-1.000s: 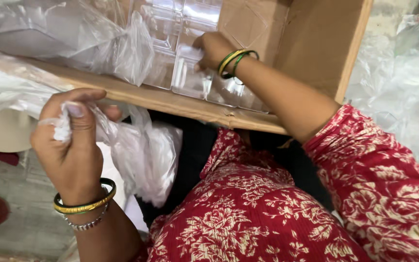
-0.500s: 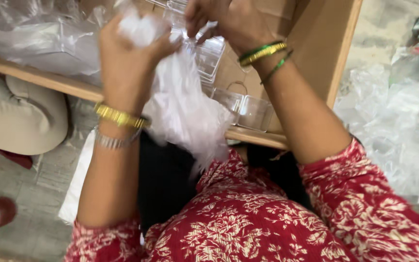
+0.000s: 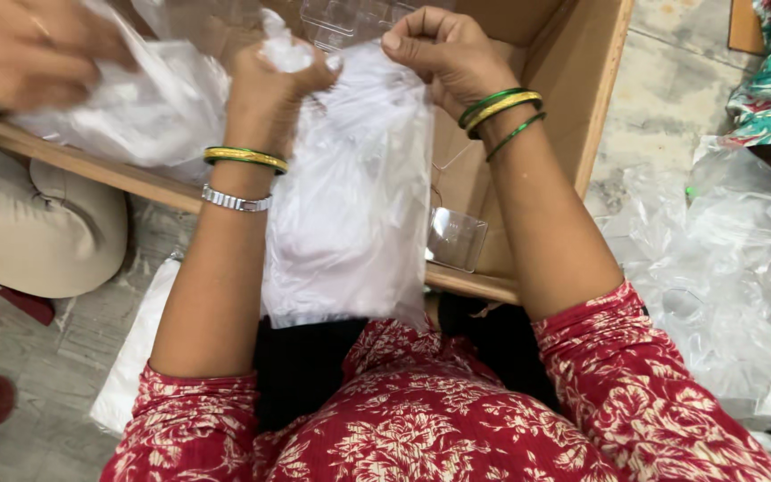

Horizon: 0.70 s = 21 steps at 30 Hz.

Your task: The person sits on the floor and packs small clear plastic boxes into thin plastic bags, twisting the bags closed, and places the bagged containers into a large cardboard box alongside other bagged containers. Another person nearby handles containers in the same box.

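Left hand (image 3: 269, 85) and right hand (image 3: 443, 54) grip the clear plastic bag (image 3: 350, 214) hanging below.

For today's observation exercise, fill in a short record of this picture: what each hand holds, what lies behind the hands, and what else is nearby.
left hand: grips the bunched top corner of a clear plastic bag
right hand: pinches the bag's other top corner
behind the hands: open cardboard box with clear plastic trays
another person's hand: on loose plastic, upper left
floor, right: crumpled plastic sheets
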Each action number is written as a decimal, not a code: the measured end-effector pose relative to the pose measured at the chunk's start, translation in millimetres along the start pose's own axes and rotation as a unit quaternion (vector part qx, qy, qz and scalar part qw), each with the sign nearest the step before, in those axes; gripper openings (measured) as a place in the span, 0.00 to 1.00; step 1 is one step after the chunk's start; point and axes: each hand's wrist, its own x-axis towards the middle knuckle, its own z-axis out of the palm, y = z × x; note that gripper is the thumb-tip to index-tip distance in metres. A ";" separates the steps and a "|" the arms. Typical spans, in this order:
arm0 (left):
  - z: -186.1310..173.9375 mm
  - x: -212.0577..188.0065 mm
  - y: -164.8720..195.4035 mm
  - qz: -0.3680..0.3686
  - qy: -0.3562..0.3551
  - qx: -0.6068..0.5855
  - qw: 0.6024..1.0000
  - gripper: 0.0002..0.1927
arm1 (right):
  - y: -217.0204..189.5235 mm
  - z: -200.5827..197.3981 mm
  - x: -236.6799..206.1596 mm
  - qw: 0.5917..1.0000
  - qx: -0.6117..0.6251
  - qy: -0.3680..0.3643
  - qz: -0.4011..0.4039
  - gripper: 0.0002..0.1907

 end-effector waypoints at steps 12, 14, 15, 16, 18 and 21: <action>3.3 14.1 -5.9 -0.024 -0.023 -0.071 0.997 0.09 | 47.0 5.9 17.9 0.976 -0.183 0.061 -0.103 0.07; 6.5 15.2 -3.3 -0.033 -0.083 -0.106 0.990 0.10 | 47.0 4.8 19.4 0.972 -0.207 0.069 -0.087 0.04; 7.9 15.4 -2.2 -0.039 -0.111 -0.096 0.988 0.10 | 44.1 2.1 20.1 0.978 -0.182 0.061 -0.077 0.05; 8.1 15.0 -1.1 -0.043 -0.138 -0.087 0.986 0.11 | 39.5 -1.9 20.1 0.984 -0.158 0.052 -0.067 0.06; 4.3 16.9 1.3 -0.105 -0.121 -0.059 0.985 0.12 | 25.1 -14.6 18.1 0.993 0.104 0.030 -0.050 0.06; -11.2 29.7 2.2 -0.187 -0.121 -0.192 0.956 0.12 | 6.2 -30.0 14.0 0.941 0.334 0.036 -0.034 0.06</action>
